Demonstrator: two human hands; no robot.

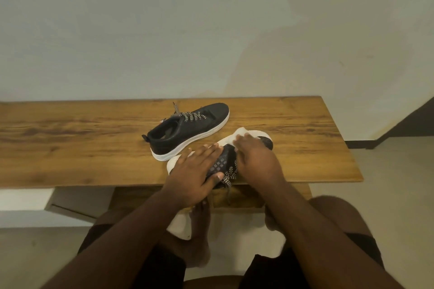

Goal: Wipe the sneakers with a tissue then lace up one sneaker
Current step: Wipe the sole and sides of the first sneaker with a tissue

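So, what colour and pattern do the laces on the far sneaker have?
Black and white zigzag laces on the black far sneaker, best seen in the head view.

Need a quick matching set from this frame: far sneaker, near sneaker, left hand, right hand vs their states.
Column 1:
1. far sneaker
2. near sneaker
3. left hand
4. right hand

Column 2:
A. presses a white tissue near the toe
B. stands upright on its sole, untouched
C. lies tipped on its side at the table front edge
D. rests flat on the heel end, steadying it

Pairs: 1-B, 2-C, 3-D, 4-A
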